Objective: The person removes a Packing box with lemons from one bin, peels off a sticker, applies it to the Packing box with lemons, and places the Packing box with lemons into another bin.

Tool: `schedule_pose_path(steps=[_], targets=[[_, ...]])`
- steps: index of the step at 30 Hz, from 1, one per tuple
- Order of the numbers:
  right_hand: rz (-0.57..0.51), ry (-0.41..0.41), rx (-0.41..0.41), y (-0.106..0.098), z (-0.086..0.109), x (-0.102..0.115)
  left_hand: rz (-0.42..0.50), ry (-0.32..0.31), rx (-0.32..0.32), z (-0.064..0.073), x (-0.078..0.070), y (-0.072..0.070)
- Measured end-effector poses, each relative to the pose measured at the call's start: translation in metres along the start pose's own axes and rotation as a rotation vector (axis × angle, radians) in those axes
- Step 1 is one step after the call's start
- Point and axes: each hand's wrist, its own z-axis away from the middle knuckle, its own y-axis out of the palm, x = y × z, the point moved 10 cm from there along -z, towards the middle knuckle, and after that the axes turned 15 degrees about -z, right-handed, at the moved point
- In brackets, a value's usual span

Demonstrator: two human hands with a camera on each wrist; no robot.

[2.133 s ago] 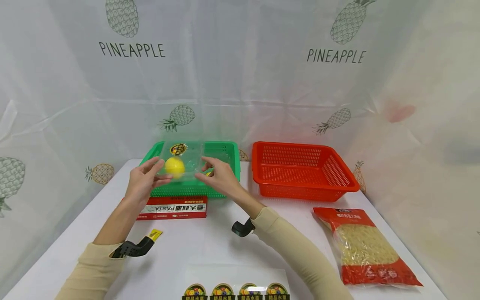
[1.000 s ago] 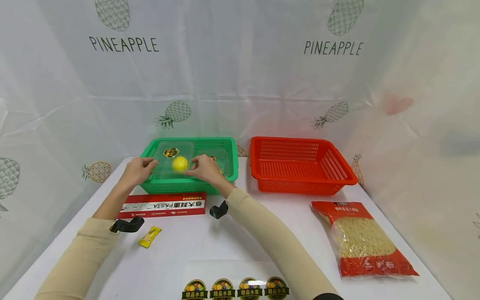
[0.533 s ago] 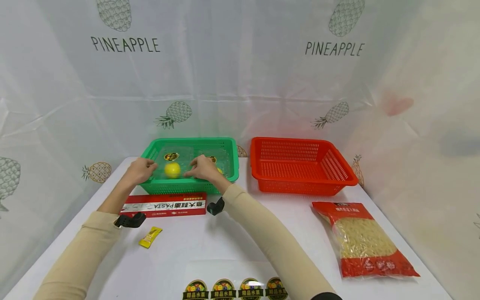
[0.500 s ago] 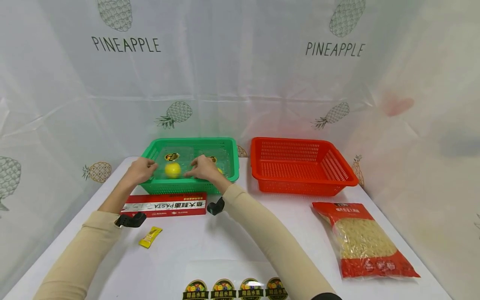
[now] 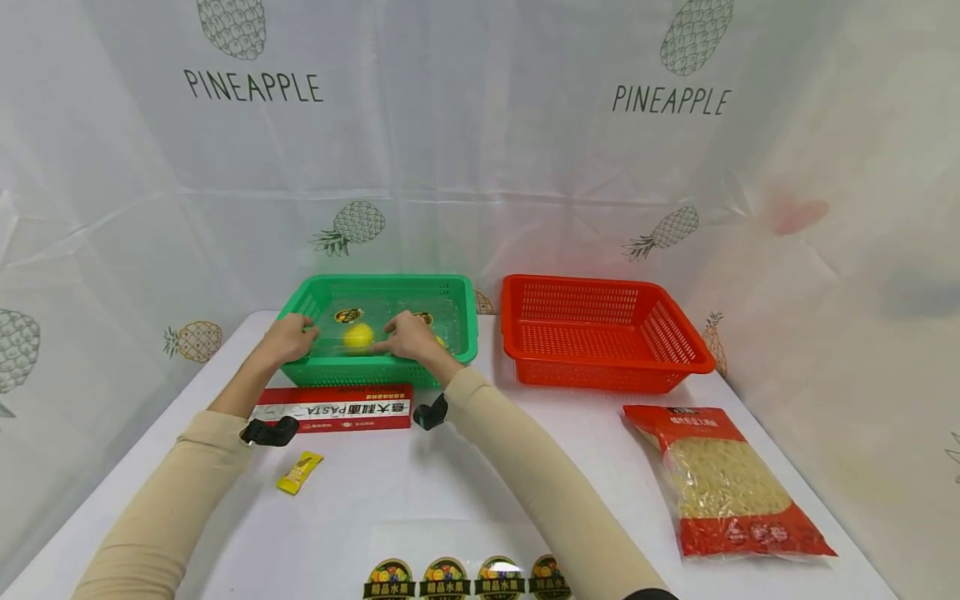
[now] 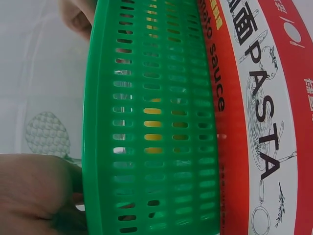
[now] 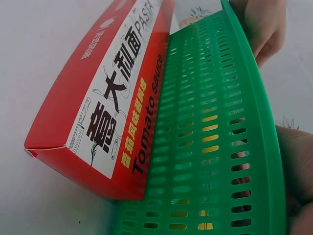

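In the head view, a clear plastic box (image 5: 330, 335) with a round yellow fruit (image 5: 358, 338) and a black-and-gold sticker (image 5: 348, 316) sits in the left part of the green basket (image 5: 375, 367). My left hand (image 5: 290, 338) holds its left side, fingers over the basket's rim. At its right side my right hand (image 5: 411, 337) holds the box with thumb and fingers. Another clear box (image 5: 446, 312), also stickered, lies to the right, partly behind my right hand. Both wrist views show mostly the basket's slotted wall (image 6: 161, 122), which hides the fingertips.
A red pasta box (image 5: 337, 410) lies before the green basket. A red basket (image 5: 600, 371) stands to its right. A pasta bag (image 5: 731, 479) lies at the right, a yellow packet (image 5: 299, 472) at the left. A sticker sheet (image 5: 472, 542) is at the front.
Both hands have lowered the clear box from above the green basket into it. Since half a second ago, the box and fruit have shifted slightly right, along with my left hand.
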Motion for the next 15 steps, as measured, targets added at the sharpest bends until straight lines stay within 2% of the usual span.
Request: schedule_pose_path(steps=[6,15], targets=[[0.043,0.024,0.001,-0.0005,-0.0007,-0.0001,-0.016,0.001,0.004,-0.0005,-0.0002,0.0004],[0.066,0.003,0.021,0.0031,-0.001,0.0014,-0.047,-0.014,0.034,0.0005,-0.0009,0.0044]])
